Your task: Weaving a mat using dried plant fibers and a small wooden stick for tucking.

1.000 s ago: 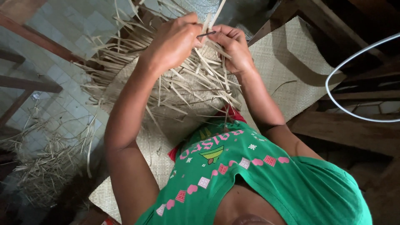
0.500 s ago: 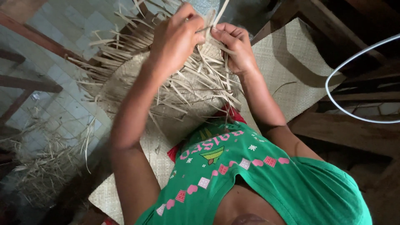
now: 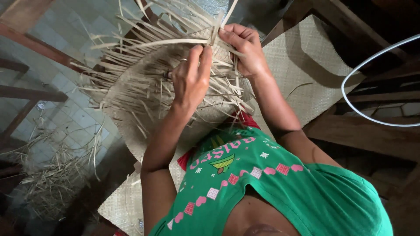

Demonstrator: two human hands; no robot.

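Observation:
A partly woven straw piece (image 3: 131, 94) with many loose pale strips sticking out rests in front of me over my lap. My left hand (image 3: 191, 81), a ring on one finger, pinches straw strips near the piece's upper edge. One long strip (image 3: 153, 43) runs out to the left from there. My right hand (image 3: 243, 49) sits just to the right, almost touching the left, with its fingers closed on upright strips at the same edge. I wear a green patterned shirt (image 3: 280, 183).
A flat woven mat (image 3: 302, 65) lies under the work, running to the right. Loose straw is heaped (image 3: 57, 175) on the tiled floor at the left. Wooden frame pieces (image 3: 30, 41) stand at the left, dark wooden beams (image 3: 363, 135) and a white wire hoop (image 3: 350, 98) at the right.
My left hand has dropped lower and to the right on the piece. The straw piece has swung left, and one long strip now lies stretched out sideways. My right hand has stayed at the edge.

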